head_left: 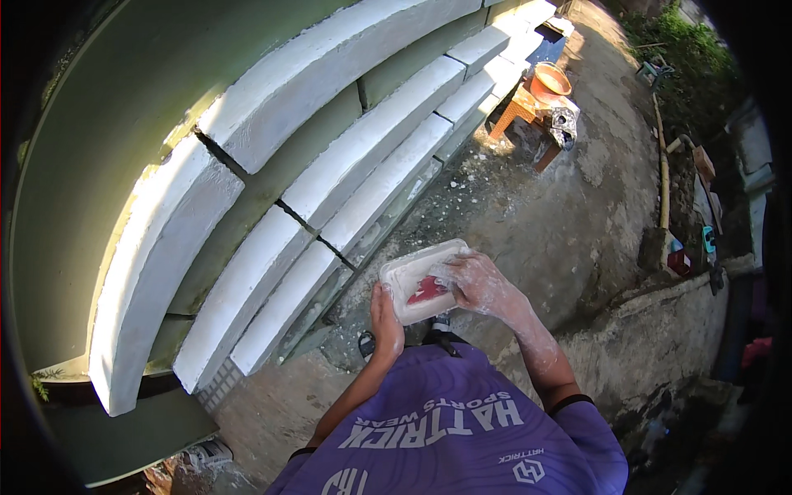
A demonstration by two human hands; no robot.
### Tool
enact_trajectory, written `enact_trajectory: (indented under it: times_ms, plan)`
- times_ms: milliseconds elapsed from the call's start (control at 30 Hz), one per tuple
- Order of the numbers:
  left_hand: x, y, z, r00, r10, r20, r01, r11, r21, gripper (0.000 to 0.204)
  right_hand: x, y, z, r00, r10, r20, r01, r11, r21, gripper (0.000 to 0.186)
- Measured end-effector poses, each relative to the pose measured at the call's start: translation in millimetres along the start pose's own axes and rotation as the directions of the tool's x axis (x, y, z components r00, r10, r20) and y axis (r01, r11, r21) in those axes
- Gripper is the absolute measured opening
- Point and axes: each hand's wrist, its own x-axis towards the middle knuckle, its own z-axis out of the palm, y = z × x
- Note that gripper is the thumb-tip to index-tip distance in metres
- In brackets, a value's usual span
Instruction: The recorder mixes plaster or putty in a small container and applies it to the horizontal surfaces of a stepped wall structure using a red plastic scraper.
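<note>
In front of my waist is a shallow white rectangular tray (402, 278) with rounded corners and raised rim. My left hand (385, 319) grips its left side, the thumb along the rim and the fingers underneath. White paste or powder coats my right hand (474, 282) and forearm. Its curled fingers reach over the right rim into the tray. Beside those fingertips a red, ragged-edged patch (426, 289) shows inside, partly smeared white. Whether this is a separate tool or the tray's bottom I cannot tell, and the fingertips' grip is partly hidden.
Long white blocks (375, 128) form stepped, curving rows along the green wall (99, 157) at left. Farther off, an orange basin (550, 82) sits on an orange-brown stool (520, 110), near a blue container (546, 49). White crumbs dot the concrete ground (528, 210). A low ledge (610, 330) runs at right.
</note>
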Motion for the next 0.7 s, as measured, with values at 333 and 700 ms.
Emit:
enact_trajectory:
  times_ms: [333, 700]
  plan:
    - [-17, 6, 29, 0.996, 0.075, -0.056, -0.084, 0.981, -0.175, 0.033, 15, 22, -6, 0.975, -0.219, -0.029, 0.215, 0.971, -0.105, 0.046]
    - [-29, 2, 29, 0.956, 0.213, -0.202, -0.246, 0.957, -0.153, 0.032, 37, 22, -1, 0.951, -0.308, -0.01, 0.308, 0.951, -0.041, 0.047]
